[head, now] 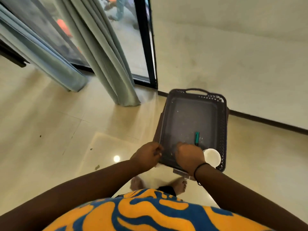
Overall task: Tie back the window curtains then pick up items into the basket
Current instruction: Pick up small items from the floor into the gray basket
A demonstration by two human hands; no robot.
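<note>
A dark grey plastic basket (222, 130) with lattice sides and loop handles is held up above the floor in front of me. My left hand (146, 155) grips its near left corner. My right hand (190, 157) curls over the near rim, its fingers hidden inside. In the basket lie a green pen-like stick (197, 138) and a round white cup (212, 157), both just beside my right hand. Two pale blue-green curtains hang gathered in front of the window: the left curtain (50, 52) and the right curtain (108, 55).
The black-framed glass window (150, 47) reaches the floor at upper left. A cream wall (233, 47) with a dark skirting runs behind the basket. My bare feet (180, 184) stand on glossy beige tiles (50, 130) with a few small dark specks.
</note>
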